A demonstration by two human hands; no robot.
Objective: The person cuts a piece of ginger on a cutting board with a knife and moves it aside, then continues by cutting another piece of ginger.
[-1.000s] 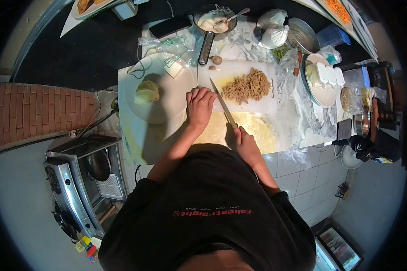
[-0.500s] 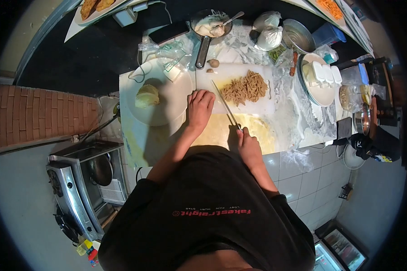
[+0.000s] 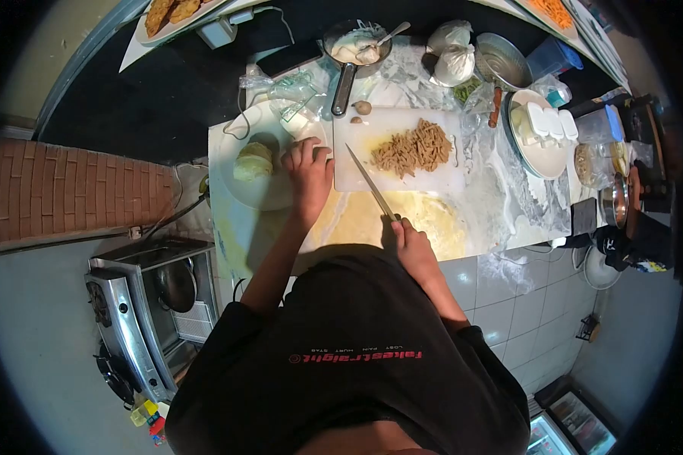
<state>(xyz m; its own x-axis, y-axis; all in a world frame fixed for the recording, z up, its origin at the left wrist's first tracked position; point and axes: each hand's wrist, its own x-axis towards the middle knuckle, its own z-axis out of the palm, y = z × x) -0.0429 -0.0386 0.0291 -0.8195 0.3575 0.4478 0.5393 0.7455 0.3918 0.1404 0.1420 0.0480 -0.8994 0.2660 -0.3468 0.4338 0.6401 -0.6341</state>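
My right hand (image 3: 413, 244) is wrapped round the handle of a kitchen knife (image 3: 369, 180). The blade slants up and left over the near left part of a white cutting board (image 3: 425, 180). On that board lies a pile of brown, meat-like strips (image 3: 413, 148), with two small brownish round pieces (image 3: 362, 108) by its far left corner. My left hand (image 3: 310, 176) hovers at the right side of a large white plate (image 3: 254, 199), fingers somewhat apart and nothing visible in them. A pale green cabbage piece (image 3: 253, 161) sits on this plate.
Behind the board stands a pan (image 3: 349, 53) of white sauce with a spoon. Plastic bags (image 3: 294, 89) lie past the plate. To the right are a metal bowl (image 3: 503, 61) and a plate with white containers (image 3: 546, 155). A stove (image 3: 118, 303) stands at lower left.
My left hand has moved left from the board's edge to the plate, and its fingers have spread. The knife in my right hand has shifted slightly left and nearer to me.
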